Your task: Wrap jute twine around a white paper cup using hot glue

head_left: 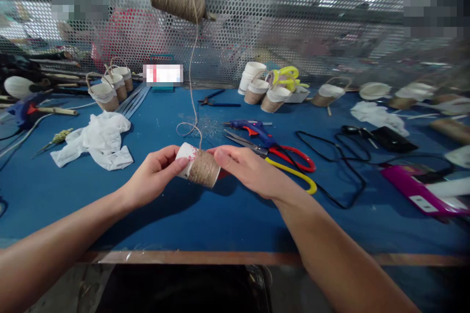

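Note:
A small paper cup [198,165], lying on its side and partly wrapped in brown jute twine, is held between both my hands above the blue table [220,215]. My left hand [156,173] pinches the white bare end. My right hand [246,168] grips the twine-covered end. A strand of twine [191,88] runs up from the cup to a spool [178,2] hung on a rod on the mesh wall.
A blue glue gun [257,129], red and yellow scissors [293,161] and a black cable [341,176] lie right of my hands. Crumpled white cloth [97,139] lies to the left. Wrapped cups [110,90] and stacked cups [260,88] stand behind. A magenta box [414,186] sits at right.

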`<state>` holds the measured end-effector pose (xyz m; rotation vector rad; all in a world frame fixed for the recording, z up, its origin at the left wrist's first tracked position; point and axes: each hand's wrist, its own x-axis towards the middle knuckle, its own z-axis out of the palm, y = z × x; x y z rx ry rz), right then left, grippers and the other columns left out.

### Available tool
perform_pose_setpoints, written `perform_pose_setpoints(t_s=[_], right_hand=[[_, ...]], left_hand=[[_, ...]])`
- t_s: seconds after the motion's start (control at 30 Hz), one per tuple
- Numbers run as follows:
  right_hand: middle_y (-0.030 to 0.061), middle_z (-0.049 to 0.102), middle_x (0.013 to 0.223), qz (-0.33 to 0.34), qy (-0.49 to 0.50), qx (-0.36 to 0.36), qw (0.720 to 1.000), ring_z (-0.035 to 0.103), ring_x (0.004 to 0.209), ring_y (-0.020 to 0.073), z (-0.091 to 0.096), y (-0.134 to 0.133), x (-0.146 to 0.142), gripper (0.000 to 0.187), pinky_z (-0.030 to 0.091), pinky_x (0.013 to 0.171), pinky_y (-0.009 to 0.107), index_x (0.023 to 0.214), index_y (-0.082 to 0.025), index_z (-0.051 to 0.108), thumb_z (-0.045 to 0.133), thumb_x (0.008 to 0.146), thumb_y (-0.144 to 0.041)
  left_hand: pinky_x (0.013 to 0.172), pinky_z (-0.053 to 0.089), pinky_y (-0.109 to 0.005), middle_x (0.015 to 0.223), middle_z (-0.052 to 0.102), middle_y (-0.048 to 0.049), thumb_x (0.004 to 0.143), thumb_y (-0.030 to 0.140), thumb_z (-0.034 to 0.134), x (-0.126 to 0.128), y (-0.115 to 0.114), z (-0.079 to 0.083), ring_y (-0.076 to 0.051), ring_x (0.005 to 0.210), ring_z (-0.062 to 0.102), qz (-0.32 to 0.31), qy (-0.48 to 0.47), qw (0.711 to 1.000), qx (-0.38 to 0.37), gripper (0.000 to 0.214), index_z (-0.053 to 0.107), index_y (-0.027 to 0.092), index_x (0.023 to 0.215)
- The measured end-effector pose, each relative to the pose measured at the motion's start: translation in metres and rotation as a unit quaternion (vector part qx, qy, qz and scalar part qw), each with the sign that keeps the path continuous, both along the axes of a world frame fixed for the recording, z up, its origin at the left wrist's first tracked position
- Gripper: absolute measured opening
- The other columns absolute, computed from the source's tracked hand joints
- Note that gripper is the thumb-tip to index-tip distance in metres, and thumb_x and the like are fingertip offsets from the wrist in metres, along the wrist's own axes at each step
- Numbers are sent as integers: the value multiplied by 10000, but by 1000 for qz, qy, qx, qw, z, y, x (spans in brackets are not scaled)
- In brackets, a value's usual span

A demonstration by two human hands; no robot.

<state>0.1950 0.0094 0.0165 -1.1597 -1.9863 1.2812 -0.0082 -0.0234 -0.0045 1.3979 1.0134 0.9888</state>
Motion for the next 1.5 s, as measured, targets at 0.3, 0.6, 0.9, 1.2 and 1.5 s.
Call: perform_pose_setpoints(t_s=[0.3,0.6,0.9,1.2,1.5], right_hand=[[77,580,1119,7,-96,219,971,549,1027,236,8,-9,-6,496,425,909,411,1112,-202,533,712,664,-316],[76,542,1136,37,-126,295,946,528,1048,223,2,-12,-8,475,422,930,399,1130,-207,493,683,706,-303],[84,516,1161,45,-127,317,939,492,1097,232,-1,-12,-9,479,408,950,423,1156,-221,466,665,727,-290],[112,537,1157,21,-87,279,956,524,1048,230,6,-9,-6,486,436,903,398,1131,-179,501,657,719,-386],[119,664,844,-277,-393,133,867,608,882,280,28,69,50,192,446,763,354,851,-110,646,578,779,-275]], left_hand=[[727,427,-242,837,627,-26,757,299,612,-2,0,3,-124,752,547,-39,-79,996,-35,224,598,129,902],[749,422,-253,827,644,-23,686,204,676,0,2,2,-121,739,559,-30,-98,991,-84,259,610,123,923],[769,428,-292,839,642,-41,691,250,663,0,2,-3,-143,749,559,-10,-71,995,-72,292,599,113,940],[717,420,-269,815,633,-31,694,258,640,-1,1,-2,-134,710,541,-12,-36,998,-47,279,595,116,930],[665,412,-288,781,607,-48,730,281,564,1,-2,-4,-148,673,511,-55,49,997,16,272,598,97,928]])
